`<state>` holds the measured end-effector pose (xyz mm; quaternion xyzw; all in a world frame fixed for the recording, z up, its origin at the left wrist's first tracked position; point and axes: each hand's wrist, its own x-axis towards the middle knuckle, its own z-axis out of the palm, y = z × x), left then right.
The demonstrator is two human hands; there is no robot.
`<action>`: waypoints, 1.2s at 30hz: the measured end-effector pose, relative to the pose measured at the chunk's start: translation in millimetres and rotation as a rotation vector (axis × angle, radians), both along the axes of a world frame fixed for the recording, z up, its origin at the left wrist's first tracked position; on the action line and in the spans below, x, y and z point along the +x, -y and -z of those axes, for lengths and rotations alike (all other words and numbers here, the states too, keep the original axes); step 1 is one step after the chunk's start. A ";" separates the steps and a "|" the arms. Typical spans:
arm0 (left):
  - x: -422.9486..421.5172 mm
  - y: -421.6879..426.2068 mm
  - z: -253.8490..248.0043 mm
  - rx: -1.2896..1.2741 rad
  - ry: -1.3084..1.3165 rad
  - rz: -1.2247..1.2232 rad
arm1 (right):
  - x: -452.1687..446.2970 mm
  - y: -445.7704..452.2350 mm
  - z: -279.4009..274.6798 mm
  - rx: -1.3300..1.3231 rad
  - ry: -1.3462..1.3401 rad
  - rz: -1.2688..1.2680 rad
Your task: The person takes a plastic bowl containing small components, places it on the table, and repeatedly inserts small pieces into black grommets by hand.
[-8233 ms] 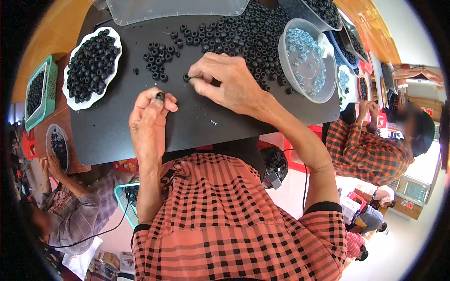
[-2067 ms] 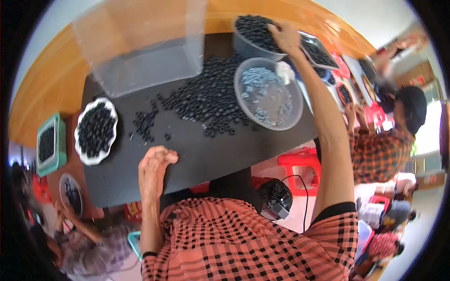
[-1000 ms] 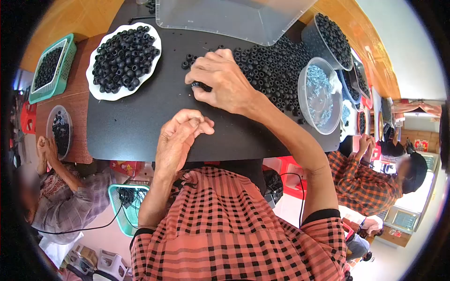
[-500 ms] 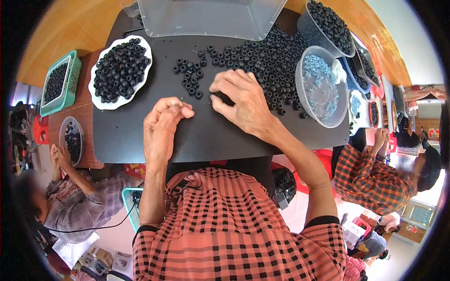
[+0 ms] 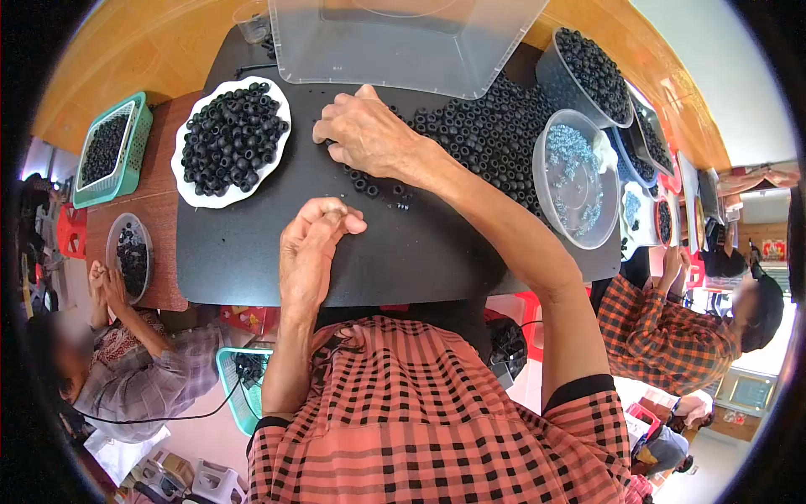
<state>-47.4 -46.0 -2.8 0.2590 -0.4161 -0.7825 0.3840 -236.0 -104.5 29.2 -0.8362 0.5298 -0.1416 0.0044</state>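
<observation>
My left hand (image 5: pixel 315 248) is closed over the near part of the dark table, thumb pressed to its fingers; whatever it pinches is too small to name. My right hand (image 5: pixel 369 134) reaches over the table with curled fingers, beside loose black beads (image 5: pixel 483 134); its palm side is hidden. A few beads and tiny pale-blue pieces (image 5: pixel 403 206) lie just below its wrist. To the left, a white scalloped plate (image 5: pixel 180 160) holds a heap of black beads. On the right stands a clear round tub (image 5: pixel 588 238) with small blue pieces inside.
A large clear bin (image 5: pixel 395 50) stands at the table's far side. Tubs of black beads (image 5: pixel 592 71) are at the back right. A green basket (image 5: pixel 134 151) and a small tub (image 5: pixel 147 252) sit left. People (image 5: pixel 134 370) work at the left and right (image 5: pixel 672 336).
My right hand has moved left and away from me, over the small bead group beside the main pile. My left hand keeps its pinched shape. Small blue pieces now show on the table below my right wrist.
</observation>
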 end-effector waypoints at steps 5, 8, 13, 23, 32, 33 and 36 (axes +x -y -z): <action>-2.7 0.1 -1.8 0.027 -0.065 -0.061 | 5.4 -31.5 -12.6 -0.080 0.366 -0.056; -6.8 0.7 0.6 0.017 -0.058 -0.116 | 13.9 -60.1 -15.4 -0.037 0.436 -0.078; -7.0 -6.1 -2.1 -0.040 0.089 -0.123 | 25.2 -94.7 -14.3 -0.094 0.588 -0.040; -13.3 -24.7 -3.8 -0.035 0.050 -0.052 | 20.6 -121.6 4.5 -0.092 0.865 0.082; -20.8 -28.0 1.2 -0.060 0.073 -0.042 | 14.3 -133.5 8.4 -0.078 1.031 0.136; -21.8 -27.3 0.9 -0.056 0.079 -0.039 | 14.0 -133.4 9.4 -0.100 1.077 0.144; -26.3 -26.1 -2.3 -0.105 0.046 -0.015 | 12.2 -136.1 11.9 -0.066 1.214 0.187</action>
